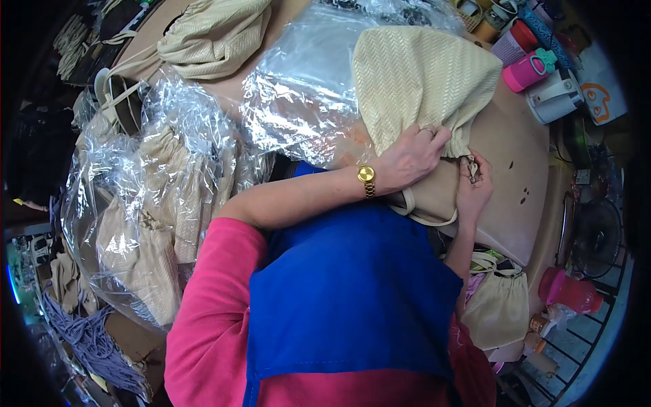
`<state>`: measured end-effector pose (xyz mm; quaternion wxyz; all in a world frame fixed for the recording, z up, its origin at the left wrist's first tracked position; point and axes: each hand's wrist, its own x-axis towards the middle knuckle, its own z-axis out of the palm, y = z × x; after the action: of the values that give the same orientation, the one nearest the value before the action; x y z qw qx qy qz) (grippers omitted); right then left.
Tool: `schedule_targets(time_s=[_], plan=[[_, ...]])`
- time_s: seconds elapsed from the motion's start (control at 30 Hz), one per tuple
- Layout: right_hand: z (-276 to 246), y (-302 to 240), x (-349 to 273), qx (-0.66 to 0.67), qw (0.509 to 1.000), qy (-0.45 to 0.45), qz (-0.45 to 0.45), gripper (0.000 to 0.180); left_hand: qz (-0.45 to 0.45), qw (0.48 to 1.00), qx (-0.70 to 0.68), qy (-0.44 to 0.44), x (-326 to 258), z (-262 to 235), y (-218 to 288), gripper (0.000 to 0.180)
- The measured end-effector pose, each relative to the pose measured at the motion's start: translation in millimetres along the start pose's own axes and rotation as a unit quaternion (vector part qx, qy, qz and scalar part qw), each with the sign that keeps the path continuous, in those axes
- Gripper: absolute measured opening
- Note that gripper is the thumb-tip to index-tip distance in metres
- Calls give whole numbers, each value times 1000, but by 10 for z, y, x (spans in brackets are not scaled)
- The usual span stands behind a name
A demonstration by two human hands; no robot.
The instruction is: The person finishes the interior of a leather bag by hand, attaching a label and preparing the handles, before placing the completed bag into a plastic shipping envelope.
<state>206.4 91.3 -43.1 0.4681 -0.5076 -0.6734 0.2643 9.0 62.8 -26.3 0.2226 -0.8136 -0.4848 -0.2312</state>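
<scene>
The person's left hand, a gold watch at its wrist, lay flat with fingers spread across the lower edge of a cream woven herringbone-textured bag, pressing it down rather than closing around it. The bag rested on the tan table, its top toward the far edge and its open end toward the person. The right hand was just beside the left, fingers curled at a small fitting on the bag's smooth beige leather base; its grip seemed pinched on that fitting, though the fingertips were turned away and I could not tell how firmly. A pale strap looped out below the two hands.

Crumpled clear plastic wrapping lay touching the bag's left side, and further left a clear sack of similar cream bags stood heaped. A pink lidded cup and a white kettle stood near the table's far right corner.

As I judged it, the main risk was the bag sliding: the left hand only pressed on it, so a sharp tug from the right hand could drag it off the near edge. The loose strap could also snag under a wrist, and the slippery wrapping could shift beneath the woven cloth.
</scene>
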Motion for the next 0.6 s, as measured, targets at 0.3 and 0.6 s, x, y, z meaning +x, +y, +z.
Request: schedule_targets(time_s=[0.3,0.6], plan=[[14,13,12,9,1000,-8,18,24,-4,1000,6,-10,-42,-69,20,24],[8,41,25,-10,999,-6,39,26,-33,999,-3,10,-70,-81,19,44]])
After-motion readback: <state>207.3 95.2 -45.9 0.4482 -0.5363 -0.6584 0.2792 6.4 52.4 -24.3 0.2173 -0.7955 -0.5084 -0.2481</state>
